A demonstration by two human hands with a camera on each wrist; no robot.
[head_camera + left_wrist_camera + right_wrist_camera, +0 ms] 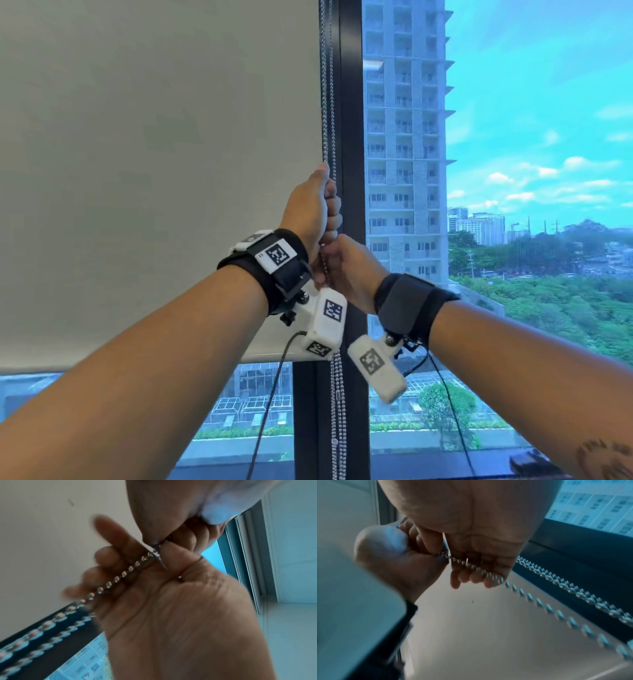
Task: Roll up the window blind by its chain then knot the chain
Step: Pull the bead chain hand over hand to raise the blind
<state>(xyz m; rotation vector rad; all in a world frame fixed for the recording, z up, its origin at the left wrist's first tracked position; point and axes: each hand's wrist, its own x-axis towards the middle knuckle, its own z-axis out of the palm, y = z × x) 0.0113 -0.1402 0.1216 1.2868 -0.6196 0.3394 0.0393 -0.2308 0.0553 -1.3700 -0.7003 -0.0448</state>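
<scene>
A pale roller blind (154, 154) covers the left window; its bottom bar (274, 357) hangs low, with glass showing beneath it. The metal bead chain (327, 102) runs down the blind's right edge against the dark frame. My left hand (315, 205) grips the chain with its fingers curled round it and the thumb up. Directly below, my right hand (346, 270) also grips it. The left wrist view shows the chain (109, 584) crossing my left palm (171, 615). In the right wrist view the chain (530, 597) passes under the curled fingers (471, 577) of my right hand (471, 513).
The dark window frame (349, 137) stands just right of the chain. Below my hands the chain's strands (338, 411) hang in a loose bundle. Thin black cables (270, 394) trail from the wrist cameras. A tall tower (404, 137) and trees lie beyond the glass.
</scene>
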